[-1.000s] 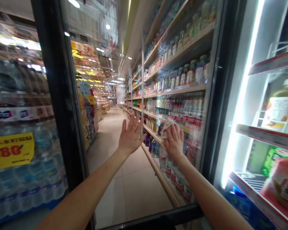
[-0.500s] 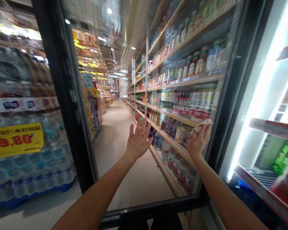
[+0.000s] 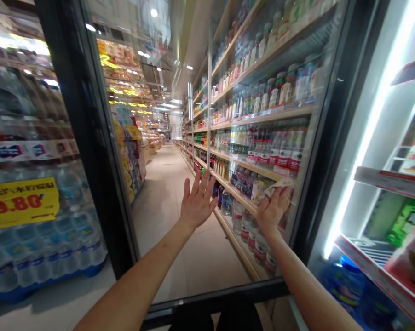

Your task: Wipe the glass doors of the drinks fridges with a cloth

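Observation:
A glass door point(image 3: 180, 271) in a black frame point(image 3: 90, 138) fills the middle of my view. On its pane my left hand point(image 3: 198, 202) lies spread, fingers apart and holding nothing. Farther right, my right hand point(image 3: 273, 211) presses a pale, crumpled cloth point(image 3: 279, 184) against the same glass. The cloth shows above and beside the fingers; the rest of it is hidden under the palm. Through or in the glass I see shelves point(image 3: 242, 197) of bottled drinks behind my right hand.
At right is a lit cooler with shelf edges point(image 3: 390, 181), a green pack point(image 3: 406, 225) and large blue bottles point(image 3: 345, 280). Stacked water bottles point(image 3: 38, 248) with a yellow price sign point(image 3: 23, 204) stand at left. My dark-clad legs point(image 3: 240, 317) are below the door.
My right hand has slid left and slightly down across the glass with the cloth. My left hand keeps its place on the pane. The view has shifted slightly.

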Tool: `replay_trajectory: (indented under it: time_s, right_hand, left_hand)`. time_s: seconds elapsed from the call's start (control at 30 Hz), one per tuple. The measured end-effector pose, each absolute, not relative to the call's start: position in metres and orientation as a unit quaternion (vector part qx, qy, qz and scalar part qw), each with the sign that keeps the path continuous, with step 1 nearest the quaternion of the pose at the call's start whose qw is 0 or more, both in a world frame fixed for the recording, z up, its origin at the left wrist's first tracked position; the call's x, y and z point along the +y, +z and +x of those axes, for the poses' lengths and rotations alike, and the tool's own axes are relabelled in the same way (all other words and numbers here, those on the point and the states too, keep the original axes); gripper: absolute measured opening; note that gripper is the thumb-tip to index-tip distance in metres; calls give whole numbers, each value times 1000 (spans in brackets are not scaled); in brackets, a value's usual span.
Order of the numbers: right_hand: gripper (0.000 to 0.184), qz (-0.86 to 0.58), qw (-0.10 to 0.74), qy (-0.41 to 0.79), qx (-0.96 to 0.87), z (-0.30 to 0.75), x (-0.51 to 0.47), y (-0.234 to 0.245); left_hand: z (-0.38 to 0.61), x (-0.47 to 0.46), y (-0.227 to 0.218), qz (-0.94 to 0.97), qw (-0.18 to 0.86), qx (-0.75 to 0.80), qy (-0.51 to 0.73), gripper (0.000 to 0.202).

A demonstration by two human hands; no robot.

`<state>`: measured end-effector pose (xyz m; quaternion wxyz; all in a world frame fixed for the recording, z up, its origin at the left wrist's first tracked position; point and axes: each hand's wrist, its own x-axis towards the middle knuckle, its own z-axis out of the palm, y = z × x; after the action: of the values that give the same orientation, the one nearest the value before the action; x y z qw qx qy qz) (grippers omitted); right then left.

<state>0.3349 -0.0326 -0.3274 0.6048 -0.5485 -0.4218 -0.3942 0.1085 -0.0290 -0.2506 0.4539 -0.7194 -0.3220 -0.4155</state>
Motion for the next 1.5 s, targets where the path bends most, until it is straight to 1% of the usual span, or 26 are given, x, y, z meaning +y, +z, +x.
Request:
replay_trajectory:
  time_s: [0.1,0.17,0.23,0.37,0.43,0.53,0.57,0.6,0.67,0.73,0.8,0.87,0.93,0.97,1.0,1.03,1.13,1.2,1.23,1.33,1.37,1.4,1.43,1.5]
  right_hand:
    - [56,-469,526,-429,-564,304,-37,-332]
    - [54,-437,488,-443,-612,300,-39,-337]
    - [52,-457,498,-451,-582,313,-39,-340]
    - [55,-548,561,-423,-453,330,-41,-343]
    - [56,-527,538,-426,-502,314,-43,-344]
    - [52,-440,459,-447,-629,293,-47,-350]
    - [52,-426,449,-454,-642,295,-47,-353]
    - [52,-431,453,-457,-632,302,-46,-356]
    - [54,-491,499,-443,-560,327,-43,-361]
    - [56,-568,552,-400,-462,346,-41,-364]
    - [57,-594,576,-373,-419,346,-41,-367]
    - [56,-547,549,-394,-494,328,-45,-371]
    - [54,-469,483,-421,-608,313,-48,-377]
    - [53,-446,458,-427,-640,311,-49,-379]
    - [51,-445,452,-427,-644,314,-49,-382]
    - [51,-469,468,-423,-618,321,-48,-383]
    - [55,-583,570,-378,-438,347,-45,-387]
    - [56,-602,597,-360,-390,346,-45,-390]
    - [56,-588,587,-363,-422,339,-46,-393]
    - [52,-488,491,-374,-617,312,-52,-406]
    - [52,-462,467,-376,-653,308,-54,-410]
    - [51,-456,461,-379,-660,310,-55,-414]
    - [52,-472,473,-384,-637,315,-55,-417]
    - [55,-541,522,-384,-537,329,-54,-421]
  left_hand:
    - [108,-31,-252,-722,451,-325,-413,63]
    - [106,-32,-258,-726,450,-322,-409,62]
    - [102,-33,-270,-733,448,-315,-402,59]
    - [96,-34,-297,-742,444,-309,-396,53]
    - [95,-34,-304,-741,441,-317,-395,54]
    - [94,-35,-306,-743,438,-324,-389,55]
    - [94,-35,-305,-743,438,-325,-387,54]
    - [94,-36,-304,-744,438,-326,-385,54]
    - [94,-36,-303,-745,439,-327,-381,53]
    - [93,-35,-303,-745,440,-325,-381,54]
    - [93,-35,-304,-744,442,-323,-384,53]
    - [93,-35,-304,-741,444,-322,-387,52]
    - [93,-36,-304,-741,442,-324,-388,52]
    - [92,-36,-304,-741,441,-325,-388,52]
    - [92,-36,-303,-742,440,-324,-388,52]
    - [92,-36,-303,-743,439,-325,-387,52]
    - [93,-37,-303,-745,435,-328,-386,51]
    - [93,-37,-304,-745,430,-331,-387,51]
    - [93,-37,-304,-746,427,-333,-387,51]
    - [93,-39,-303,-749,420,-341,-383,52]
    - [92,-39,-303,-750,419,-342,-381,53]
    - [92,-39,-303,-751,418,-344,-379,54]
    - [91,-40,-303,-752,418,-343,-377,54]
    - [91,-39,-303,-752,422,-338,-377,55]
